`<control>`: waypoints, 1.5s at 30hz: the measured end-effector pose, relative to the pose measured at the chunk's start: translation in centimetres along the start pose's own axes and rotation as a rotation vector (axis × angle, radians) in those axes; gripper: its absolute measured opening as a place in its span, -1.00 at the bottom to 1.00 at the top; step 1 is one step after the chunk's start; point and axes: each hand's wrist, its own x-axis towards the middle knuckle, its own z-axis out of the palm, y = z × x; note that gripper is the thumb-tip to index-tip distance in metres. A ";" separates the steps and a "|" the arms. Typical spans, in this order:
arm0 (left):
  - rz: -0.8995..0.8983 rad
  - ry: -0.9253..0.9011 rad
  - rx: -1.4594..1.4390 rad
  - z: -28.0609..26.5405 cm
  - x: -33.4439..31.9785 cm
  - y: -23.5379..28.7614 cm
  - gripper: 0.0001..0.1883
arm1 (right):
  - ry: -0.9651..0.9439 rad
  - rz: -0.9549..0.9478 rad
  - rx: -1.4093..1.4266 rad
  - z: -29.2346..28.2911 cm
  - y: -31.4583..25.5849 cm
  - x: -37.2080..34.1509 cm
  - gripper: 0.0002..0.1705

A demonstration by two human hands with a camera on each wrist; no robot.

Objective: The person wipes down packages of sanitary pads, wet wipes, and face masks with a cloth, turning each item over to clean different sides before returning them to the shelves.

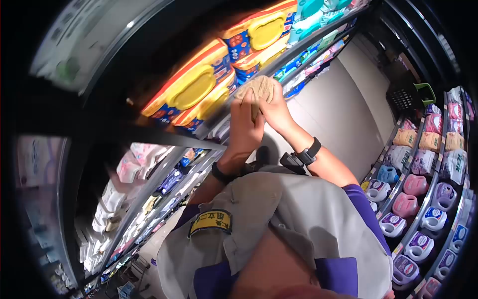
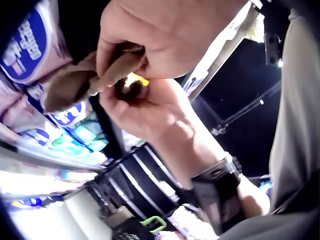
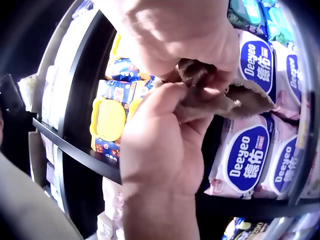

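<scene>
Tan cloth (image 1: 262, 85) just right of yellow-lidded packs (image 1: 191, 92) — left hand (image 1: 245, 122) and right hand (image 1: 278, 113) both pinching it, fingers curled. Best: even grip, folds worked gently, cloth kept clear of packs.

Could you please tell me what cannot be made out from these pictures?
Tan cloth, head view: its gripped part is hidden by the left hand and right hand.
White packs, head view, lower left: blur hides any lettering.
Bottles, head view, right: the labels' fine print is too small to read.
Black basket, left wrist view: its lower part is cut off by the bottom edge.
</scene>
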 end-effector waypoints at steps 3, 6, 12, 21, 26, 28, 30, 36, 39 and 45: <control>-0.018 -0.039 -0.049 3.0 2.9 0.5 -0.41 | 0.112 -0.069 -0.276 -1.9 -2.0 2.2 -0.46; -0.028 -0.143 -0.021 5.8 5.8 0.8 -0.40 | 0.192 -0.083 -0.251 -4.8 -1.6 5.0 -0.50; -0.075 -0.285 0.000 10.7 9.9 1.4 -0.36 | 0.145 -0.048 0.006 -10.4 -1.4 9.9 -0.67; -0.033 -0.043 0.035 19.0 14.5 3.3 -0.42 | -0.030 -0.194 -0.027 -18.1 -2.6 16.2 -0.87; -0.101 0.005 0.024 26.7 18.5 3.5 -0.36 | -0.078 0.047 0.092 -25.0 2.6 23.2 -0.48; -0.080 0.033 0.019 29.6 20.8 3.6 -0.36 | 0.068 0.044 0.047 -27.1 0.7 23.7 -0.41; -0.138 0.070 -0.018 31.4 21.9 4.2 -0.38 | 0.097 -0.086 -0.002 -28.8 -0.1 24.4 -0.37; -0.223 0.128 0.159 30.8 19.6 5.9 -0.38 | -0.157 -0.297 -0.155 -29.9 -1.7 23.3 -0.56; -0.252 0.137 0.257 29.0 18.8 6.4 -0.38 | -0.258 -0.358 -0.195 -28.6 -1.9 22.2 -0.52; -0.253 0.130 0.264 26.5 16.5 5.9 -0.34 | -0.376 -0.313 -0.293 -26.3 -1.6 20.9 -0.48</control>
